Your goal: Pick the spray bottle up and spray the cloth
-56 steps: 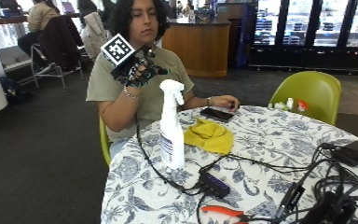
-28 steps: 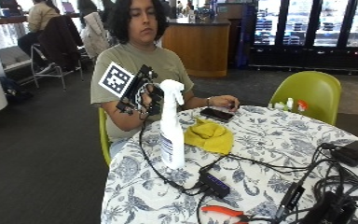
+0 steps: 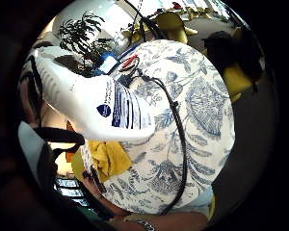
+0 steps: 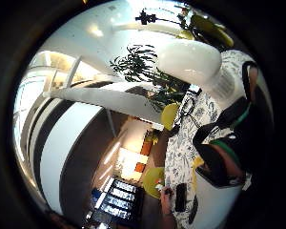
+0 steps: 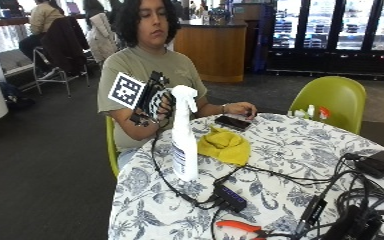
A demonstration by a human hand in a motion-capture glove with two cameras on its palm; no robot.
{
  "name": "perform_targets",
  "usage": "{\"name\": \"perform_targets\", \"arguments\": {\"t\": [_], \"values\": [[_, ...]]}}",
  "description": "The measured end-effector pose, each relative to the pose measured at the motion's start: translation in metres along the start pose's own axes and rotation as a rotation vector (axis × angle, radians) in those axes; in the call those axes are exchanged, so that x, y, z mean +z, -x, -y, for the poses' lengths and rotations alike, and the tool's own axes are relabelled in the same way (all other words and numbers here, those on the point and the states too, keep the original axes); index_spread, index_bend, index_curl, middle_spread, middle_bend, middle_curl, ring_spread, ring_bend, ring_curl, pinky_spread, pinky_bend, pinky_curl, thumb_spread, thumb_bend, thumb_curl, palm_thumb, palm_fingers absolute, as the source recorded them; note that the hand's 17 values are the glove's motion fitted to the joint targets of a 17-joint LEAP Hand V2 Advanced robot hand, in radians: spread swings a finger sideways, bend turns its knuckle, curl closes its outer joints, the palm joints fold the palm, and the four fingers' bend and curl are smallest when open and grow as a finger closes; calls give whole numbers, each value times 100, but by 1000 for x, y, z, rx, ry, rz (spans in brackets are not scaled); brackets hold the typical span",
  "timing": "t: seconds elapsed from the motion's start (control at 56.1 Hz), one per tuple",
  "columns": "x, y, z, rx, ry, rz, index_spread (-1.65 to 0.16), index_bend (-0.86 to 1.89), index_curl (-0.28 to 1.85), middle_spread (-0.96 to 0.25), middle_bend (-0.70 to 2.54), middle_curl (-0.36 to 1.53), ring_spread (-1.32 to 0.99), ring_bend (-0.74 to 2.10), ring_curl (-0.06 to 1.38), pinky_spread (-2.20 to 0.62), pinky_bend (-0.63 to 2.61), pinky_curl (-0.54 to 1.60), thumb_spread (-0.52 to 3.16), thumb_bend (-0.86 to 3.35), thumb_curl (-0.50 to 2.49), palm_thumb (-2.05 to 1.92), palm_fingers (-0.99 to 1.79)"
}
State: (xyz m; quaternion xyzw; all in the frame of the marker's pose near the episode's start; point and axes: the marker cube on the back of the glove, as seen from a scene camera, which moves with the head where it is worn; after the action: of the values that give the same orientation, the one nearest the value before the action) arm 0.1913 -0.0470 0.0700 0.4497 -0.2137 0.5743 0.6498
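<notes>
A white spray bottle (image 5: 184, 137) stands upright on the floral-patterned surface (image 5: 292, 165), near its edge in front of the seated person. The gloved right hand (image 5: 157, 102) is at the bottle's head, but whether its fingers grip it cannot be told. A yellow cloth (image 5: 226, 145) lies crumpled just beside the bottle. The bare left hand (image 5: 240, 110) rests by a black phone (image 5: 232, 122).

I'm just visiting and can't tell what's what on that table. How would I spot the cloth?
Find the round table with the blue flowered cover. On its near side stands a tall white spray bottle, with the gloved right hand at its top. The cloth lies crumpled just beyond the bottle, below a dark phone: the only soft yellow thing on the table.
</notes>
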Motion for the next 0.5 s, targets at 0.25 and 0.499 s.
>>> {"name": "perform_targets", "arguments": {"t": [0.25, 0.499], "values": [[-14, 9, -19, -34, 93, -178, -24, 47, 54, -15, 64, 69, -18, 85, 66, -16, 73, 65, 122, -1, 64, 89, 77], [-46, 8, -49, -97, 253, -321, -33, 21, 41, 1, 33, 50, -3, 47, 47, 14, 46, 47, 124, -4, 54, 72, 35]]}}
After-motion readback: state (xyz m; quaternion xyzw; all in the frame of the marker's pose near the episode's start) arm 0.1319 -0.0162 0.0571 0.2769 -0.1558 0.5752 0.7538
